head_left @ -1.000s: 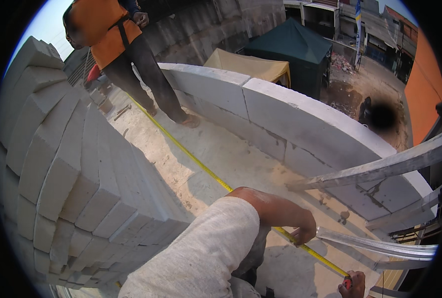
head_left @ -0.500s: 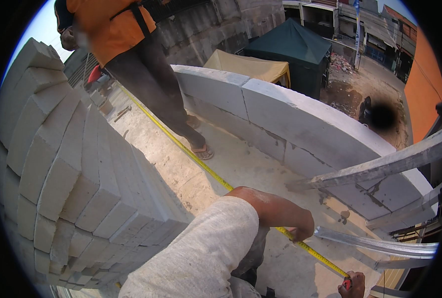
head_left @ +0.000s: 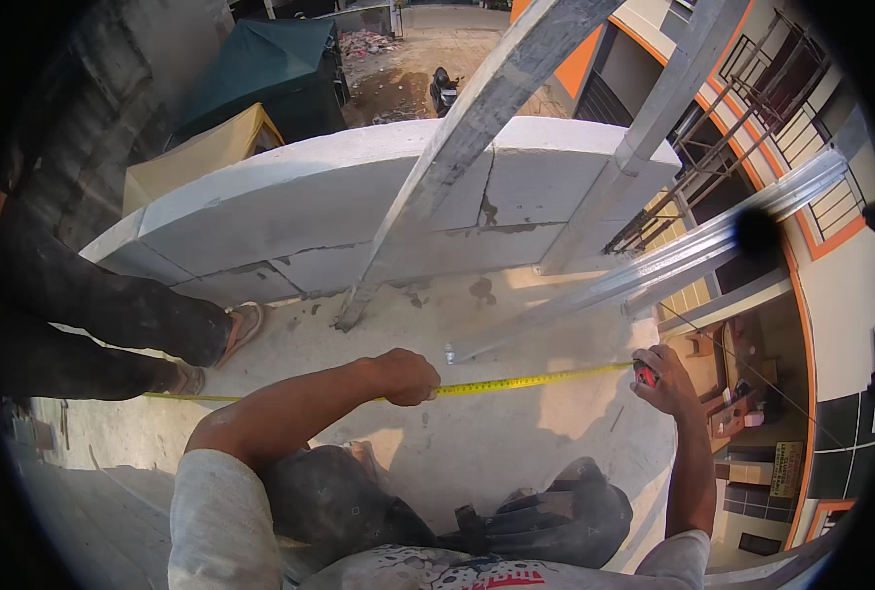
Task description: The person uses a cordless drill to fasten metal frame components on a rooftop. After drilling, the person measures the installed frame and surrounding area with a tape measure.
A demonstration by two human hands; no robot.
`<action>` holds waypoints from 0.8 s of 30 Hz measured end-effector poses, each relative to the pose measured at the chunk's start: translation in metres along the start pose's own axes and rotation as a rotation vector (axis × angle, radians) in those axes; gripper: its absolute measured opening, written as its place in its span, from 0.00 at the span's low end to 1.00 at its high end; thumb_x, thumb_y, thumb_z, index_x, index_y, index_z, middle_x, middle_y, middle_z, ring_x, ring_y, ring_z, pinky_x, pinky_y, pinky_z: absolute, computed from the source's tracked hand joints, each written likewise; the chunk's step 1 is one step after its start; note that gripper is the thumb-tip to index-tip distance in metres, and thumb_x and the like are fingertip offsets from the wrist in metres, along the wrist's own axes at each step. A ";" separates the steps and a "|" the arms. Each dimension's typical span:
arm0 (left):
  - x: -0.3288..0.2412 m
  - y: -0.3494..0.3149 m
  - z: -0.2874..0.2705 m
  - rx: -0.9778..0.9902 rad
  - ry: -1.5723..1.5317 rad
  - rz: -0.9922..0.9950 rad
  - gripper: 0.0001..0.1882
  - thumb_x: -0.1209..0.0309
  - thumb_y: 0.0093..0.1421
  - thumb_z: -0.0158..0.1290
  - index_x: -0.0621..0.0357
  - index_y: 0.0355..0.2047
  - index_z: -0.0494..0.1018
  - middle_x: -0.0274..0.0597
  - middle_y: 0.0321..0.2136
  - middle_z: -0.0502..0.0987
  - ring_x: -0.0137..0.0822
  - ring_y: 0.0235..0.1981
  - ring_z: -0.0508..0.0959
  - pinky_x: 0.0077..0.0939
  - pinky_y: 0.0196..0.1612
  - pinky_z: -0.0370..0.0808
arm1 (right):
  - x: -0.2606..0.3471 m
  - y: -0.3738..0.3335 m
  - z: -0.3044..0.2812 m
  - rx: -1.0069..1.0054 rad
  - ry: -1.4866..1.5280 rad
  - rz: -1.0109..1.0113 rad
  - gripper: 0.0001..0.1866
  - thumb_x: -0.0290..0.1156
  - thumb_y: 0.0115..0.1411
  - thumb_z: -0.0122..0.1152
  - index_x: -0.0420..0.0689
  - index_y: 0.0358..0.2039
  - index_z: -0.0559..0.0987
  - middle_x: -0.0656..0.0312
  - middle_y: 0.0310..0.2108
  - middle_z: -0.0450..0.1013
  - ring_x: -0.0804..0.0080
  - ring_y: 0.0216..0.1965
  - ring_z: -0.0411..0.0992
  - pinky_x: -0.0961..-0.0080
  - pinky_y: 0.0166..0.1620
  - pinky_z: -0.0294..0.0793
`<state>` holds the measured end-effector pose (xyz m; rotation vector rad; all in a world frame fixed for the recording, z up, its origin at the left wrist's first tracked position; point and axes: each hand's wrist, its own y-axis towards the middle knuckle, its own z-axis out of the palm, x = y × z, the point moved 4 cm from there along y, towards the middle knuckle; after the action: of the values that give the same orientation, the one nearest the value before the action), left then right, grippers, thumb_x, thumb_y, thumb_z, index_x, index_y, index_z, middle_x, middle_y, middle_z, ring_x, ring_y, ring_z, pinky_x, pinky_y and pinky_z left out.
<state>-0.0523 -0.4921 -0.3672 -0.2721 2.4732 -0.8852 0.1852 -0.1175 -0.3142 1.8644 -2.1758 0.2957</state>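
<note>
A yellow measuring tape blade (head_left: 516, 382) stretches left to right just over the concrete floor. My left hand (head_left: 408, 377) is closed round the blade near the middle of the view. At its right end, my right hand (head_left: 665, 382) grips the red tape measure case (head_left: 644, 373), close to the floor's right edge. To the left of my left arm, the blade runs on past a co-worker's sandalled feet (head_left: 241, 329). The blade's far end is out of clear sight.
A low wall of pale blocks (head_left: 359, 211) curves ahead, with a street and a dark green tent (head_left: 255, 74) beyond. A slanting grey post (head_left: 457, 147) and shiny metal channels (head_left: 683, 251) stand in front and right. The floor drops off at the right.
My view has swung right, from the block stack and co-worker toward the low wall and the floor's edge. Both hands still hold the tape.
</note>
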 end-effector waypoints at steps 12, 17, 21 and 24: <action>-0.006 -0.008 -0.031 -0.222 0.174 -0.134 0.12 0.61 0.65 0.49 0.55 0.38 0.76 0.48 0.27 0.81 0.50 0.30 0.81 0.44 0.37 0.76 | -0.078 0.003 -0.035 0.105 -0.079 0.266 0.29 0.36 0.49 0.70 0.56 0.54 0.75 0.56 0.43 0.68 0.55 0.49 0.68 0.65 0.54 0.71; -0.002 -0.002 -0.026 -0.277 0.166 -0.163 0.11 0.62 0.64 0.49 0.56 0.36 0.75 0.48 0.26 0.80 0.50 0.28 0.81 0.44 0.36 0.75 | -0.092 -0.004 -0.052 0.034 -0.080 0.165 0.29 0.34 0.49 0.70 0.55 0.53 0.74 0.54 0.45 0.68 0.53 0.51 0.67 0.64 0.55 0.70; -0.003 0.001 -0.020 -0.353 0.149 -0.145 0.10 0.63 0.64 0.50 0.56 0.33 0.73 0.46 0.24 0.80 0.49 0.27 0.80 0.45 0.34 0.74 | -0.105 -0.011 -0.055 0.081 -0.088 0.258 0.30 0.33 0.49 0.68 0.54 0.55 0.72 0.53 0.49 0.67 0.52 0.54 0.67 0.63 0.58 0.68; -0.005 0.002 -0.030 -0.557 0.148 -0.047 0.10 0.65 0.63 0.51 0.57 0.28 0.72 0.46 0.22 0.78 0.50 0.25 0.79 0.46 0.32 0.73 | -0.127 -0.003 -0.062 0.043 -0.151 0.294 0.31 0.35 0.50 0.66 0.58 0.57 0.71 0.53 0.48 0.67 0.52 0.52 0.68 0.63 0.57 0.69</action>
<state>-0.0639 -0.4727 -0.3462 -0.4662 2.8216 -0.2172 0.2102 0.0204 -0.2971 1.6314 -2.5689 0.2669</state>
